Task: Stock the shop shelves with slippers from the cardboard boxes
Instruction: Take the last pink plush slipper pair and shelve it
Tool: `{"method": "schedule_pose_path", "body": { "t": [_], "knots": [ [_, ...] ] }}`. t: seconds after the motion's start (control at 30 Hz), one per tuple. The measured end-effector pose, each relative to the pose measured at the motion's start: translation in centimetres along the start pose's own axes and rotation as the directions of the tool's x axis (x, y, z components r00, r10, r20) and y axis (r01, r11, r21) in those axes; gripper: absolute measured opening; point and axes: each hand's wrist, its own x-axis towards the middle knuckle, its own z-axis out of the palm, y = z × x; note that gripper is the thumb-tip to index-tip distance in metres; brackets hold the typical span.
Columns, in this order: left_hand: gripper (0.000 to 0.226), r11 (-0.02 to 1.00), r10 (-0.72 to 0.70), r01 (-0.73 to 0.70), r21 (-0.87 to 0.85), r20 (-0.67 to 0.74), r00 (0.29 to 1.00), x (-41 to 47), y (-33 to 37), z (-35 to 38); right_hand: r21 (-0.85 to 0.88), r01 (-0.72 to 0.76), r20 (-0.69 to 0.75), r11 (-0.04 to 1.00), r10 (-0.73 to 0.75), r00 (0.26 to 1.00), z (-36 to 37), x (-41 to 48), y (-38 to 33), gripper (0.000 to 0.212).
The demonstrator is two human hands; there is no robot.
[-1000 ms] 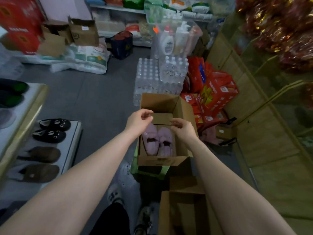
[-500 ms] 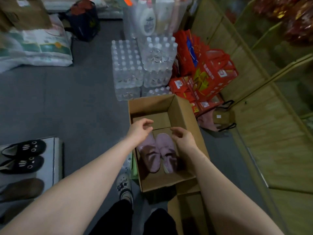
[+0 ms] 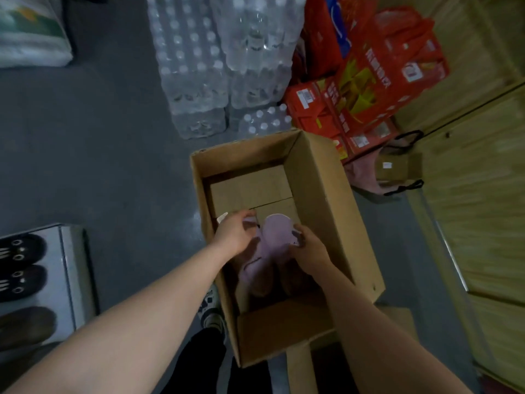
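Both hands inside open cardboard box (image 3: pixel 335 211) on grey floor (image 3: pixel 113 152): left hand (image 3: pixel 234 236) and right hand (image 3: pixel 309 251) grip pink slippers (image 3: pixel 274 240) from either side. Shrink-wrapped water bottles (image 3: pixel 216 61), red cartons (image 3: pixel 369 89) stacked just beyond box. Black slippers (image 3: pixel 20 265) line low shelf (image 3: pixel 68 265) at left.

A dull grey floor (image 3: pixel 93 155) spreads from 9 to 11 o'clock in dim light, with a white sack (image 3: pixel 31 44) at 11 o'clock and stacked shrink-wrapped water packs (image 3: pixel 196 66) at 12 o'clock. Red cartons (image 3: pixel 377 81) are piled just beside the packs at 1 o'clock, and a brown paper bag (image 3: pixel 397 169) with black handles lies near them at 2 o'clock. Pale wooden panelling (image 3: pixel 477 194) runs down the side from 1 to 4 o'clock, and a white shelf (image 3: pixel 66 280) stands at 8 o'clock.
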Motion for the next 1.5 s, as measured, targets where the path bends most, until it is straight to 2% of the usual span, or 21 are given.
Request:
{"method": "schedule_pose_path", "body": {
  "t": [0.23, 0.3, 0.47, 0.6, 0.7, 0.8, 0.93, 1.1, 1.2, 1.3, 1.5],
  "knots": [
    [0.042, 0.983, 0.002, 0.011, 0.182, -0.071, 0.997, 6.6, -3.0, 3.2, -0.099, -0.008, 0.049, 0.995, 0.012, 0.999, 2.0, 7.5, 1.9, 0.053],
    [0.043, 0.972, -0.026, 0.044, 0.230, -0.078, 0.997, 8.1, -4.0, 3.8, -0.099, -0.028, 0.073, 0.995, 0.035, 0.997, 2.8, 9.5, 2.5, 0.062],
    [0.070, 0.942, -0.144, 0.137, 0.307, 0.000, 0.990, 10.0, -6.8, 4.8, -0.139, -0.040, 0.066, 0.989, 0.050, 0.997, 4.8, 13.1, 3.8, 0.095],
    [0.068, 0.884, -0.179, 0.178, 0.432, -0.039, 0.983, 10.6, -7.3, 4.9, -0.202, -0.049, 0.033, 0.978, 0.057, 0.998, 5.1, 14.1, 4.3, 0.105],
    [0.056, 0.854, -0.218, 0.203, 0.480, -0.024, 0.976, 10.8, -6.7, 4.3, -0.214, -0.079, 0.078, 0.974, 0.098, 0.992, 4.5, 14.1, 4.0, 0.096],
    [0.038, 0.847, -0.216, 0.205, 0.491, -0.036, 0.976, 10.5, -6.2, 4.1, -0.181, -0.022, 0.089, 0.983, 0.039, 0.995, 4.0, 13.0, 3.4, 0.077],
    [0.030, 0.901, -0.163, 0.139, 0.411, 0.025, 0.986, 8.2, -5.5, 3.4, -0.129, 0.012, 0.039, 0.992, -0.007, 0.999, 3.5, 10.3, 2.0, 0.058],
    [0.057, 0.926, -0.063, -0.029, 0.376, 0.231, 0.971, 4.8, -4.1, 1.2, -0.152, 0.077, 0.013, 0.985, -0.076, 0.997, 1.7, 6.4, 0.2, 0.034],
    [0.071, 0.901, 0.038, -0.153, 0.406, 0.278, 0.960, 2.2, -3.0, 0.7, -0.191, 0.143, 0.028, 0.971, -0.140, 0.990, 0.7, 3.9, -1.2, 0.030],
    [0.071, 0.875, 0.126, -0.206, 0.438, 0.204, 0.971, -0.2, -2.5, 0.9, -0.262, 0.189, 0.041, 0.946, -0.184, 0.982, 0.3, 2.4, -2.6, 0.035],
    [0.043, 0.821, 0.254, -0.227, 0.524, 0.022, 0.967, -2.1, -2.3, 1.7, -0.122, 0.155, 0.063, 0.980, -0.148, 0.987, 0.0, 0.7, -3.3, 0.039]
  ]
}}
